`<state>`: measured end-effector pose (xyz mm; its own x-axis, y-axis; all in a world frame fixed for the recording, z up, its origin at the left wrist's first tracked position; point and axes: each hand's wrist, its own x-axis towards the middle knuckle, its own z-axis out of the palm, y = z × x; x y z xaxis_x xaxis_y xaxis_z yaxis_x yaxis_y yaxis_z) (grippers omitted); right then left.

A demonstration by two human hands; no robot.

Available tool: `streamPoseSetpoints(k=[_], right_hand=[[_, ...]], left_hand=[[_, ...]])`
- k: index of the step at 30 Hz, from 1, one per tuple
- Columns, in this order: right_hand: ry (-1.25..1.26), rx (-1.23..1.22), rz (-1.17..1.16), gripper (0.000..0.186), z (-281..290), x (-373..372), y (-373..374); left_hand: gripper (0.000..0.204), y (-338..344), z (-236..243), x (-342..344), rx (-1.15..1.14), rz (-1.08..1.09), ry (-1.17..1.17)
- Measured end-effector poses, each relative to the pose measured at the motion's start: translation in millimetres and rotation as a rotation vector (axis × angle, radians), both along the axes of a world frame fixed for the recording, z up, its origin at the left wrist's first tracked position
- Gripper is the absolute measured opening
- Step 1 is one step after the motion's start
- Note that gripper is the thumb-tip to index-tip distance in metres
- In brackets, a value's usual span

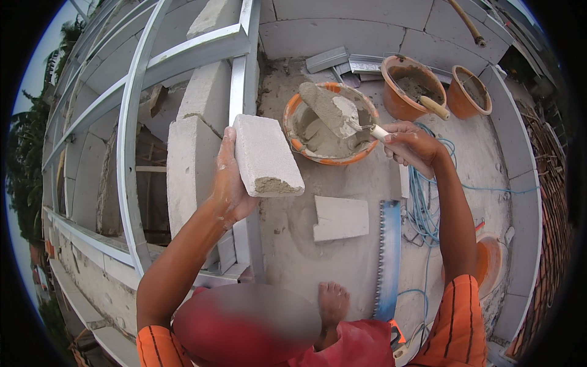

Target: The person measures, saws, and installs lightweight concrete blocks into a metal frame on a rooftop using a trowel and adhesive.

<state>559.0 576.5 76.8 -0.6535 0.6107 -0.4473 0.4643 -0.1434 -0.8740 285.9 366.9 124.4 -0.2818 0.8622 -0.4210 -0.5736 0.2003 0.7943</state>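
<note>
My left hand [231,183] grips a white lightweight concrete block [266,150] from its left side. Wet grey mortar [278,185] covers part of the block's near end. In my right hand [411,147] is the pale handle of a trowel [330,110], its blade loaded with mortar. The blade hangs over an orange bucket [292,133] holding more grey mortar. Just left of the block stands a low wall of similar blocks [188,159], beside a metal frame.
Two more orange buckets [391,95] stand at the back right. A blue-bladed handsaw [387,260], a flat block piece [342,218] and a tangled blue cable [424,211] lie on the concrete floor. Silver metal studs [134,122] rise along the left.
</note>
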Motion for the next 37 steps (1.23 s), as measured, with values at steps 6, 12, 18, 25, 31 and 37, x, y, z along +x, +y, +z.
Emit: streamPoseSetpoints(k=[6,12,18,25,31,37], right_hand=[[0.066,0.728,0.027,0.046,15,-12,-76],[0.096,1.240,-0.031,0.056,-12,-9,-151],[0.014,1.392,-0.063,0.059,-17,5,-176],[0.191,1.038,-0.132,0.052,-12,35,-168],[0.488,0.002,0.037,0.055,35,9,-112],[0.255,-0.075,0.220,0.066,19,19,-98]], left_hand=[[0.064,15,-13,-2,0.052,-0.031,-0.061],[0.065,27,-7,-1,0.084,0.090,-0.065],[0.060,28,5,2,0.114,0.239,-0.107],[0.059,27,11,-10,0.145,0.025,-0.133],[0.065,15,13,8,0.158,-0.321,0.213],[0.076,11,5,-14,0.004,-0.304,0.456]])
